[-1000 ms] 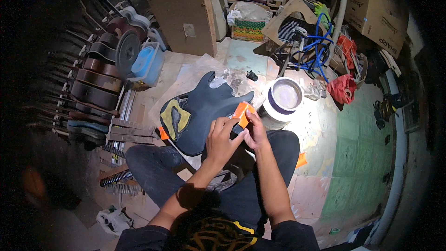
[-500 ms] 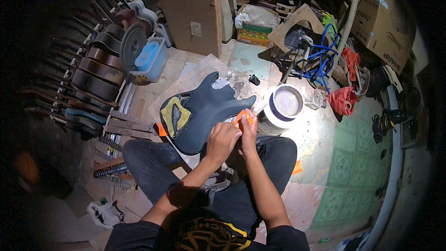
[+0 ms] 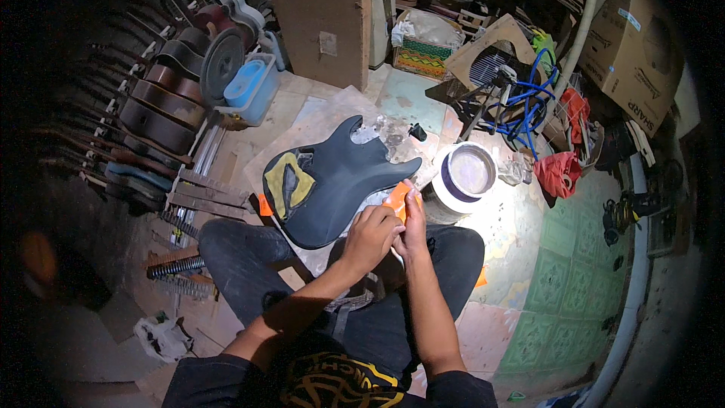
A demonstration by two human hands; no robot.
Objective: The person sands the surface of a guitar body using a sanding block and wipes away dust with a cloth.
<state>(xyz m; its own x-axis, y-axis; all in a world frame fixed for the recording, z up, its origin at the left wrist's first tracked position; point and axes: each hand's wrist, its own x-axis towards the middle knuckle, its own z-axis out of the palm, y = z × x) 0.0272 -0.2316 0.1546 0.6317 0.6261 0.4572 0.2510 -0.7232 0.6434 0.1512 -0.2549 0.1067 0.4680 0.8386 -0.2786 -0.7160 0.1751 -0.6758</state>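
Note:
In front of my knees lies a dark grey electric guitar body point(image 3: 340, 174), flat on a pale sheet of board or paper point(image 3: 268, 153). A yellow patch point(image 3: 293, 185) with a dark gap in it covers part of its left side. Over the body's near right edge, my left hand point(image 3: 370, 236) and my right hand point(image 3: 413, 227) meet. Both are closed on a small folded orange sheet point(image 3: 396, 198), which looks like sandpaper. The right thumb presses along its edge. The left fingertips are partly hidden behind the hand.
A white bucket point(image 3: 447, 200) with a bowl on top stands right of the guitar body. Acoustic guitars point(image 3: 162, 109) stand in a row at left. Behind are a brown box point(image 3: 321, 34), a blue tub point(image 3: 253, 91) and a coiled blue hose point(image 3: 529, 109). Another orange piece point(image 3: 265, 205) lies left.
My hands have shifted slightly right and lower with the orange sandpaper, and more of its face shows. The whole view has tilted a little; the guitar body stays put.

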